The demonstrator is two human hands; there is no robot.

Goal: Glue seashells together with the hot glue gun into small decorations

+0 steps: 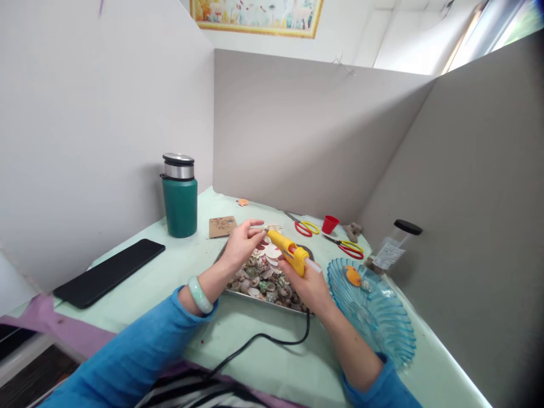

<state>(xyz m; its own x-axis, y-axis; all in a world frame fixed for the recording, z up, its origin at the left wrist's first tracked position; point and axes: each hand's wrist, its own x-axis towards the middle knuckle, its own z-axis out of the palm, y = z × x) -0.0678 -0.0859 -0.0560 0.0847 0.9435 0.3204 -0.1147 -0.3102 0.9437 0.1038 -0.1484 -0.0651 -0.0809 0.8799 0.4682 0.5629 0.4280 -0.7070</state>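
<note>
My right hand (311,288) grips a yellow hot glue gun (284,245), a clear glue stick poking out of its back end. The nozzle points up and left, toward the fingertips of my left hand (243,245). Those fingers are bent together as in a pinch; whatever they hold is too small or hidden to name. Beneath both hands lies a metal tray (264,301) full of seashells (272,285), partly covered by the hands and gun. From below the right hand a black cord (272,340) curves toward the table's near edge.
On the right stand a blue glass plate (393,323) with an orange shell (352,276), and a tilted clear jar (389,252). Two scissors (308,228) and a red cup (330,224) lie behind. A green bottle (181,207), black flat case (113,272) and brown card (221,226) sit left.
</note>
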